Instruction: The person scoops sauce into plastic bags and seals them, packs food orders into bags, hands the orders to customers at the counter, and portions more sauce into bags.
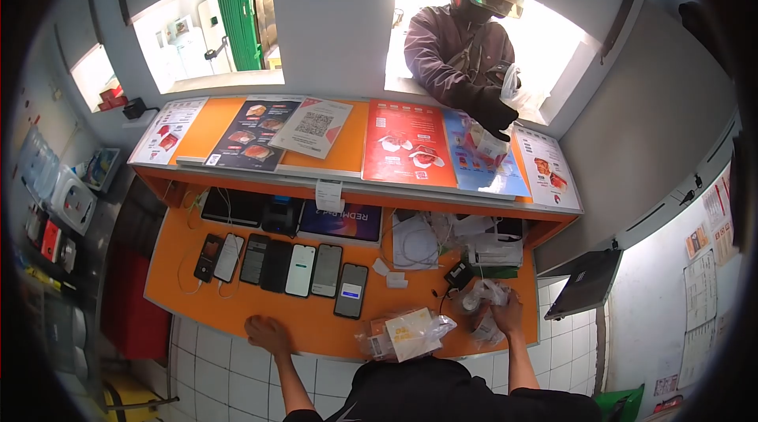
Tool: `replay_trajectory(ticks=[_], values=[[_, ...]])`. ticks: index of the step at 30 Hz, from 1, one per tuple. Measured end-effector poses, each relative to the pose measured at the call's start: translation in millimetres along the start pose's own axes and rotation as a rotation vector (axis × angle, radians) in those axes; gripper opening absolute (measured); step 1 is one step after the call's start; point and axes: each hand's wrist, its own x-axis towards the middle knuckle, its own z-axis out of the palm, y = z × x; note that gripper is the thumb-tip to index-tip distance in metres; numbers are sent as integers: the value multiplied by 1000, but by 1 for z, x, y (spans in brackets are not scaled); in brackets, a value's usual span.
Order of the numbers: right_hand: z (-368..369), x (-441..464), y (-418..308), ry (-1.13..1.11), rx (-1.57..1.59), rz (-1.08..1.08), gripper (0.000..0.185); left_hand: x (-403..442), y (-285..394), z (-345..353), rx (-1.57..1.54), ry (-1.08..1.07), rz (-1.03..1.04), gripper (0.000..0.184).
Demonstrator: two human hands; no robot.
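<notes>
My left hand [267,334] lies on the orange desk [221,311] near its front edge, fingers apart and holding nothing. With my right hand [509,313] I grip a clear plastic bag [486,296] at the desk's right side; part of the bag hangs below the hand, and its contents are hard to make out. Between my hands, against my body, a white and orange box [414,333] sits in clear plastic. Several phones [301,270] lie in a row beyond my left hand. The nearest phone [350,291] shows a lit pop-up on its screen.
A helmeted person [466,59] leans through the right window, a dark sleeve and gloved hand [491,116] over the menu-covered shelf [316,165]. A white plastic bag [521,94] hangs at that arm. Cables and papers [414,240] clutter the desk's back; a monitor [584,284] stands right.
</notes>
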Motion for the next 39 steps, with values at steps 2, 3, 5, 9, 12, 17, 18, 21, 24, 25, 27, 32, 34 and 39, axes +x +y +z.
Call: replay_trajectory(ticks=[2,3,5,9,12,17,18,21,24,25,27,32,34,39], values=[[-4,-8,6,12,188,22,54,4,-4,0,51,-9,9,40],[-10,-16,11,15,278,31,58,5,-3,-1,38,-22,-3,43],[1,-34,54,288,308,58,62,4,2,2,50,-42,-25,47],[13,-73,110,494,-90,347,59,1,-6,18,116,-63,-52,51],[1,-94,69,-90,-483,476,55,0,-10,14,77,-97,-71,51],[17,-107,77,229,-518,278,60,5,-2,6,29,-55,-64,50],[12,-103,72,98,-423,286,61,4,-3,7,25,8,-24,50],[18,-95,114,76,-455,139,74,-3,-1,1,-80,108,91,51],[-1,-70,96,-57,-326,397,73,-1,-7,16,-19,30,77,49],[-7,-66,99,-75,-297,403,73,-1,-15,29,92,-26,88,48],[-1,-63,126,34,-337,318,73,6,-8,17,26,-36,80,47],[6,-71,118,148,-364,273,70,5,1,3,-82,11,20,46],[14,-73,121,-12,-369,320,70,3,1,5,-113,97,26,46],[0,-62,117,4,-241,364,84,12,4,4,53,-105,51,44]])
